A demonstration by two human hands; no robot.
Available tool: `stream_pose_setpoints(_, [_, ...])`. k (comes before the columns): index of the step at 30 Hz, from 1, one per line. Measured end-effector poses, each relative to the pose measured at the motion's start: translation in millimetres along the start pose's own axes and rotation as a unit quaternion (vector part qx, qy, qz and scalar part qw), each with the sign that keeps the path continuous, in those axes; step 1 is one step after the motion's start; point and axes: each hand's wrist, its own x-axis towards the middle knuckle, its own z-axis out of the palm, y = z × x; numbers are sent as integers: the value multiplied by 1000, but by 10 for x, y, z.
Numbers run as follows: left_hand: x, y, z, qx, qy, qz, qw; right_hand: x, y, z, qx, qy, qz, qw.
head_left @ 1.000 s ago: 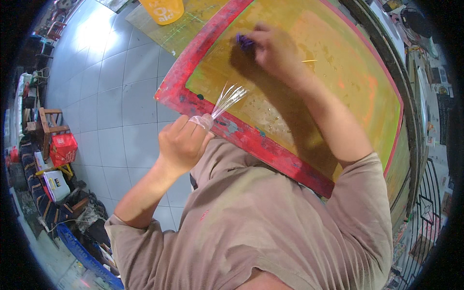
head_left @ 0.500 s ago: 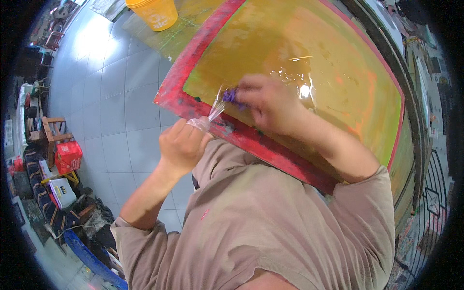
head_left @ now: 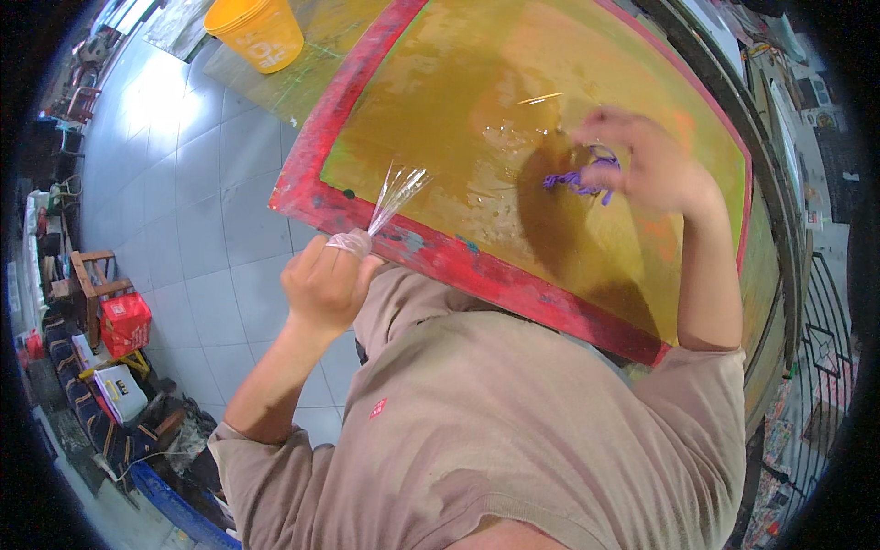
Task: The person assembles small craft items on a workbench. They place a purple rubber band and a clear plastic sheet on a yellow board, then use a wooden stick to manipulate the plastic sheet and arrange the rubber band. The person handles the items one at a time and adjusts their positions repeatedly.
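Observation:
My left hand is closed around a bunch of thin, clear plastic strips, whose loose ends fan out over the near left corner of a red-edged frame. Farther right, my right hand is blurred by motion above the frame's wet, yellow-brown sheet. From its fingers hangs a tangle of purple string, apart from the strips. The fingertips are smeared, so the exact grip does not show. My hand's shadow falls on the glossy sheet below.
A thin yellowish stick lies on the sheet. Beyond the frame's far left stands a yellow bucket. Grey floor tiles spread to the left, with a wooden stool and a red box. A dark rail runs along the right.
My right hand has swung right, carrying the purple string away from the plastic strips. My left hand keeps its hold on the strips, which now fan out freely. The view has shifted slightly.

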Motion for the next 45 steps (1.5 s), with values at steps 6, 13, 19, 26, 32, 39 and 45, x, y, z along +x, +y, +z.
stream_pose_setpoints(6, [-13,-4,9,32,30,39,998,465,389,310,-157,181,-17,971])
stream_pose_setpoints(13, [-76,12,37,37,49,24,998,533,427,513,-154,202,37,967])
stream_pose_setpoints(19, [-119,0,66,30,65,25,997,586,257,581,-119,168,-35,978])
stream_pose_setpoints(26, [-136,23,39,28,47,21,998,243,-164,453,-236,241,22,941])
stream_pose_setpoints(32, [-194,37,86,18,50,23,998,-279,-264,495,-159,43,154,974])
stream_pose_setpoints(39, [-133,31,94,-7,78,37,996,108,-714,1005,52,121,-114,985])
stream_pose_setpoints(45, [-155,13,98,14,92,50,994,963,-490,1059,-17,166,-185,968])
